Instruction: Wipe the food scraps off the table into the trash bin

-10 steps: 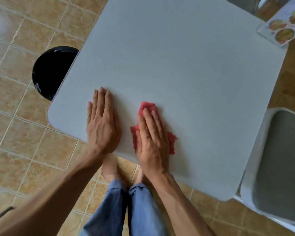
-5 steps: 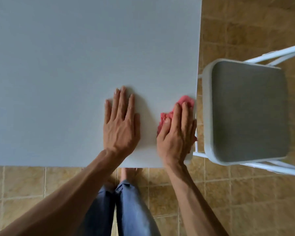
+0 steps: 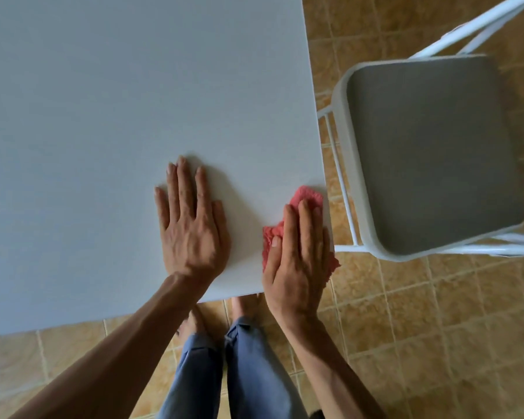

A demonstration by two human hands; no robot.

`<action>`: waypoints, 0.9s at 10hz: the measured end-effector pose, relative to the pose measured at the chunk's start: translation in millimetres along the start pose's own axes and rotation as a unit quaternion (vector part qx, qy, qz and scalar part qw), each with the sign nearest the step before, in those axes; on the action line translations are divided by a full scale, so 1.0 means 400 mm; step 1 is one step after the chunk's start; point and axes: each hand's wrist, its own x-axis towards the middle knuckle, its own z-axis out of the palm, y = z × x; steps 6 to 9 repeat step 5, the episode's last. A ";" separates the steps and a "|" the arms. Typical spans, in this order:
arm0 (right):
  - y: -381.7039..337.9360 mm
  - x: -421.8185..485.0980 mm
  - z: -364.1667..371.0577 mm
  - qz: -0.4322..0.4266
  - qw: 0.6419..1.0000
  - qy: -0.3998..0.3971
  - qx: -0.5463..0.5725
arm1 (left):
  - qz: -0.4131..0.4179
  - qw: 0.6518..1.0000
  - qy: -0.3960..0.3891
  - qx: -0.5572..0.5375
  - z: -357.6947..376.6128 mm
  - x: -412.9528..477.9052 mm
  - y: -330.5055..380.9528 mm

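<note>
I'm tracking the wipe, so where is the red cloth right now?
In the head view the red cloth lies at the near right corner of the table, pressed under the right hand, with the grey chair beyond that edge.

- Table: a pale grey, smooth, flat top with straight edges; its near right corner is in view.
- Cloth: pinkish-red and crumpled, lying at that corner under the flat right hand, with one fold hanging past the table's right edge.
</note>
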 end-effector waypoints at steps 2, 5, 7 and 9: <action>0.011 0.020 0.007 -0.035 0.999 -0.008 0.007 | -0.001 1.000 -0.022 0.006 -0.012 0.007 -0.003; -0.011 0.061 -0.083 -0.053 0.993 -0.109 -0.015 | 0.061 0.970 -0.228 0.050 -0.186 0.024 -0.026; -0.011 0.061 -0.083 -0.053 0.993 -0.109 -0.015 | 0.061 0.970 -0.228 0.050 -0.186 0.024 -0.026; -0.011 0.061 -0.083 -0.053 0.993 -0.109 -0.015 | 0.061 0.970 -0.228 0.050 -0.186 0.024 -0.026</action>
